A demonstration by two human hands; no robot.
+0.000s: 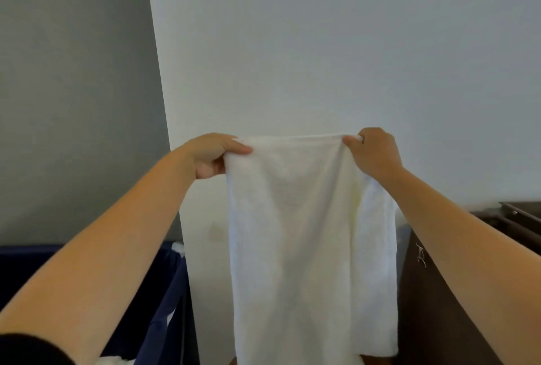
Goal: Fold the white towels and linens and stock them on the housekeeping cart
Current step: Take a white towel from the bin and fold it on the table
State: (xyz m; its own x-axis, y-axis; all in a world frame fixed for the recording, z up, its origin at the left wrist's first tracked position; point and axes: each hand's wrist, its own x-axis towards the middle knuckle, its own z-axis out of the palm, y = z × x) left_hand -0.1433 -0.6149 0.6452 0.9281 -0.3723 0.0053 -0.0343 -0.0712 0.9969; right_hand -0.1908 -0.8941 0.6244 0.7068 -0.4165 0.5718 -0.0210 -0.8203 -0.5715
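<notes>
Taking the hanging white terry towel as the marker, low to its left stands a navy blue fabric laundry hamper, with a bit of white cloth showing at its rim and more white down in its bottom corner. Nearer the towel, the left hand is closed on the towel's upper left corner, thumb laid over the front and fingers curled behind. The towel itself is held up in the air in front of a pale wall, its top edge pulled fairly straight between both hands, the body dropping in soft vertical folds until its lower end runs out of sight. At the towel's upper right corner the right hand is pinched shut on the hem, fingers bunched over the cloth. Low to the right of the towel sits a dark brown wooden cabinet with a small metal fitting on its face. The risks, as I judge them: the top edge sags a little and the right side seems to trail behind the front layer, so if the hands come together now the halves may meet crooked and the fold would need redoing. Either pinch is only at a corner; a slip there would drop that side, perhaps to the floor or into the hamper. The lower end could also brush the cabinet as the towel swings.
</notes>
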